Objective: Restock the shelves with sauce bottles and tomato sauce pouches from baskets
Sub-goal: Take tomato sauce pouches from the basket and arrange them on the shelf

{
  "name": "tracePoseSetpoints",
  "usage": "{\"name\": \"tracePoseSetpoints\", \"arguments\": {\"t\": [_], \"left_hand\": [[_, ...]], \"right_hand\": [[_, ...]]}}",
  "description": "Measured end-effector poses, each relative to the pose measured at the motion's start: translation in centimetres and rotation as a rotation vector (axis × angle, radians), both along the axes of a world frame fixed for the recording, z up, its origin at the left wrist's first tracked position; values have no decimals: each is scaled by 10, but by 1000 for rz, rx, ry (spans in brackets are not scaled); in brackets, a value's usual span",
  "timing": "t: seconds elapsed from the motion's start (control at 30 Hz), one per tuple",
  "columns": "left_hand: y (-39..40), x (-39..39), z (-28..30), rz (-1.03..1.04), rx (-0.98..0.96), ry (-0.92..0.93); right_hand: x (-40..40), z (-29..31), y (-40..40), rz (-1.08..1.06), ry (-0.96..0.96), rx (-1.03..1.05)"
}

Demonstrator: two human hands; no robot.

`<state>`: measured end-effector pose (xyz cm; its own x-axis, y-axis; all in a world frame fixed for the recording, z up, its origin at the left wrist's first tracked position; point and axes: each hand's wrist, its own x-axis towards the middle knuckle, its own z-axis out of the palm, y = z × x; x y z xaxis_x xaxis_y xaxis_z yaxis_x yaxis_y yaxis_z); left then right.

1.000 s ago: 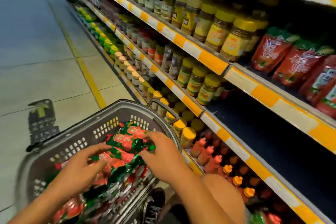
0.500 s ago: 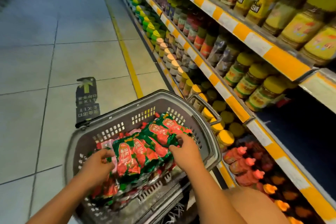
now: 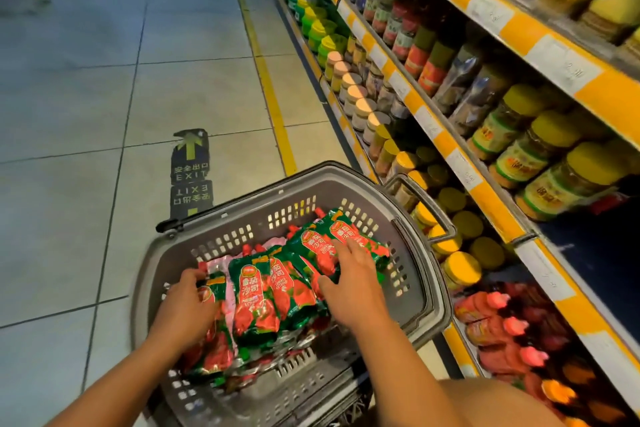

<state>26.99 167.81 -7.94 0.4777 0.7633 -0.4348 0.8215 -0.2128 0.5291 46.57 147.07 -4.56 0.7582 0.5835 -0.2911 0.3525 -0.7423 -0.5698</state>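
A grey plastic basket (image 3: 349, 185) sits on the floor beside the shelving and holds several red-and-green tomato sauce pouches (image 3: 258, 295). My left hand (image 3: 187, 310) lies at the left end of the pile, fingers curled round the edge of a pouch. My right hand (image 3: 349, 282) rests flat on the pouches at the right, fingers spread and nearly straight. Red sauce bottles (image 3: 491, 317) lie on the bottom shelf to the right of the basket.
Shelves with yellow-and-white price strips (image 3: 446, 146) run along the right, packed with yellow-lidded jars (image 3: 540, 149). A dark empty stretch of shelf (image 3: 599, 253) shows at the right edge. The basket's handle (image 3: 427, 204) hangs toward the shelf. An exit sticker (image 3: 191, 172) marks the tiled floor.
The view has tilted down and left toward the basket. Both hands have sunk lower onto the pouch pile; the right hand went from gripping the top pouches to lying flat on them.
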Motion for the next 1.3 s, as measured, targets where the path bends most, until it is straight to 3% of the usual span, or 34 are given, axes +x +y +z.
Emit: {"name": "tracePoseSetpoints", "arguments": {"t": [0.27,0.67,0.83,1.1,1.3], "left_hand": [[-6,-6,-8,-6,-73,51],[-18,-5,-6,-35,-45,29],[-18,-4,-7,-20,-22,6],[-23,-2,-1,-1,35,-21],[-23,-4,2,33,112,-35]], "right_hand": [[10,-11,9,35,-11,-211],[12,-6,18,-164,-86,-237],[13,-5,21,-267,73,-202],[14,-12,19,-348,169,-199],[16,-11,14,-467,367,-46]]}}
